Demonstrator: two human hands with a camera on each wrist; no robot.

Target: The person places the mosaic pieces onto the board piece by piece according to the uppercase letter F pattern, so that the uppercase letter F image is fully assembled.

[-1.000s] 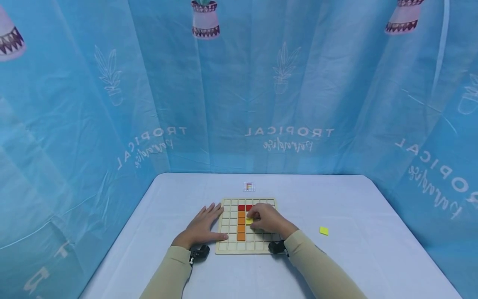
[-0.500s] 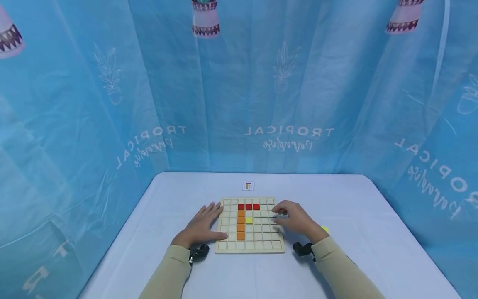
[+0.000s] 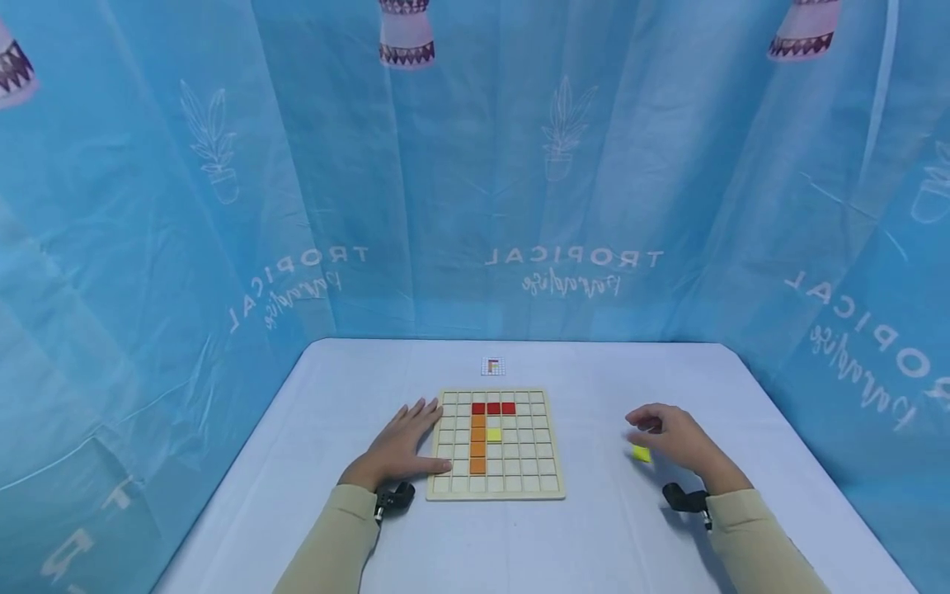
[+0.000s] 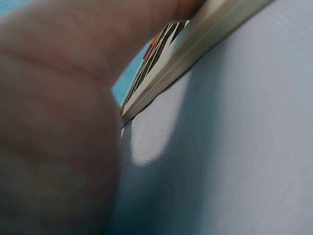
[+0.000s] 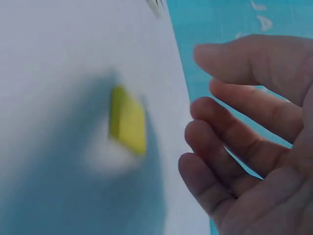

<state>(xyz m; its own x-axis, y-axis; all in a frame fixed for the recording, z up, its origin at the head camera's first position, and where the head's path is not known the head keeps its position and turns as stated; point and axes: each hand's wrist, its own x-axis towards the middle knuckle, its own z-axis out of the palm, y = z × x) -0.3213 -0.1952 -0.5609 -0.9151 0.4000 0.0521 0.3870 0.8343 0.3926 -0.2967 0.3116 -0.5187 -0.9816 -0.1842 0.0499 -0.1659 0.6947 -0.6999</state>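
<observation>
A pale wooden grid board [image 3: 519,487] lies on the white table. In its cells are three red tiles [image 3: 493,408] in a row, a column of orange tiles [image 3: 478,450] below the leftmost red one, and one yellow tile [image 3: 494,435]. My left hand [image 3: 401,445] rests spread at the board's left edge, thumb and fingertips touching it. Right of the board, my right hand [image 3: 671,437] hovers with loosely bent fingers above a loose yellow tile [image 3: 641,454]. In the right wrist view that yellow tile [image 5: 128,120] lies on the cloth, apart from the fingers, slightly blurred.
A small printed pattern card [image 3: 493,366] lies behind the board. Blue curtains [image 3: 557,206] surround the back and sides of the white table [image 3: 594,544]. Each wrist carries a small black camera [image 3: 397,497].
My right hand let go of the yellow tile in the board and moved right, off the board, to the loose yellow tile. The left hand has stayed in place.
</observation>
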